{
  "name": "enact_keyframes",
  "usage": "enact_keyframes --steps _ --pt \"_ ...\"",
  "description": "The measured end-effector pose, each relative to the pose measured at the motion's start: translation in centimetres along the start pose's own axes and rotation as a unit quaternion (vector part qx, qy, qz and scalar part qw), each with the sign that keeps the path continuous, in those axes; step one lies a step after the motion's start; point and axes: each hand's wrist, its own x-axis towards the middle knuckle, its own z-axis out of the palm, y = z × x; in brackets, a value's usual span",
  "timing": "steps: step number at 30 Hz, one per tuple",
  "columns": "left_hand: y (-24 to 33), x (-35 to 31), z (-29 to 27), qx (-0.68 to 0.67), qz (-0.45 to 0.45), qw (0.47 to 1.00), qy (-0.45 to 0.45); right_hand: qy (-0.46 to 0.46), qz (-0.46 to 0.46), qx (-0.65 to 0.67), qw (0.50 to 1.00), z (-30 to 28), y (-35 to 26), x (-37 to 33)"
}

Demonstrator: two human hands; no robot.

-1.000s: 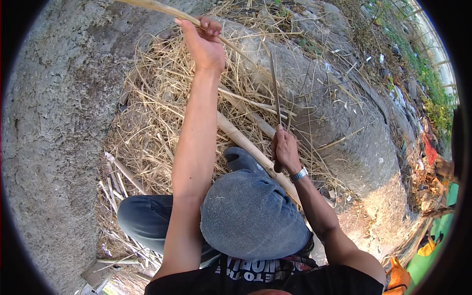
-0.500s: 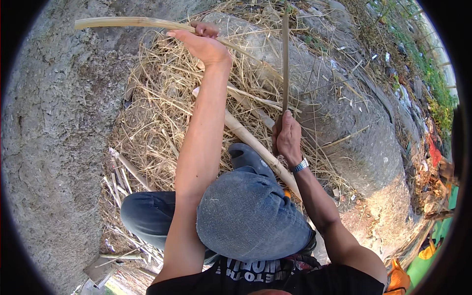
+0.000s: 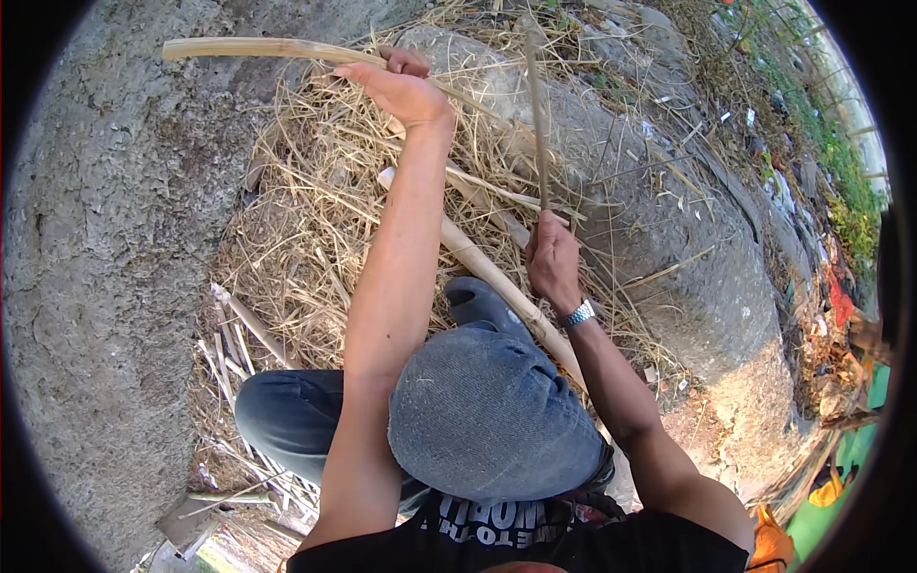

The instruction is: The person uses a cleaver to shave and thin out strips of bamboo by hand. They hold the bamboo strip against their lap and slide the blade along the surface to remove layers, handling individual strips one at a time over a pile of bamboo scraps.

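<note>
My left hand [image 3: 406, 91], stretched far forward, is closed around a pale, split bamboo strip [image 3: 258, 47]. The strip's thick end points left over the grey ground, and its thinner part runs on to the right past my hand. In my right hand [image 3: 554, 258], fingers wrapped round its lower end, is a long, narrow knife [image 3: 538, 124]. Its thin blade stands nearly straight away from me, to the right of the strip and apart from my left hand. The knife's handle is hidden in my fist.
Between my arms lies a pale bamboo pole [image 3: 478, 260], beside my shoe [image 3: 476, 304]. Dry shavings [image 3: 315, 220] cover the ground. A large grey rock [image 3: 669, 229] rises at right. More sticks [image 3: 253, 325] lie at left, by my bent knee.
The knife's tip has swung left, and its blade now looks narrower. My right hand has turned slightly. My left hand and the bamboo strip have shifted a little to the right.
</note>
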Motion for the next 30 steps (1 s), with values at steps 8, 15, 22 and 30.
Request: enact_keyframes --steps 8,15,22,30 --pt "0.0 0.7 -1.4 0.011 0.020 1.000 -0.001 -0.120 0.291 0.060 0.947 -2.1 -4.1 0.9" --pt "-0.1 0.8 -1.4 0.003 -0.013 1.000 0.027 -0.146 0.289 -0.001 0.946 -0.5 -0.8 -0.2" --pt "0.0 1.9 -3.1 -0.042 -0.030 0.998 0.032 -0.090 0.193 -0.015 0.977 -0.6 -4.1 -0.7" --pt "-0.4 2.1 -2.3 -0.033 -0.037 0.998 0.026 -0.083 0.125 -0.184 0.971 -0.2 5.7 0.5"
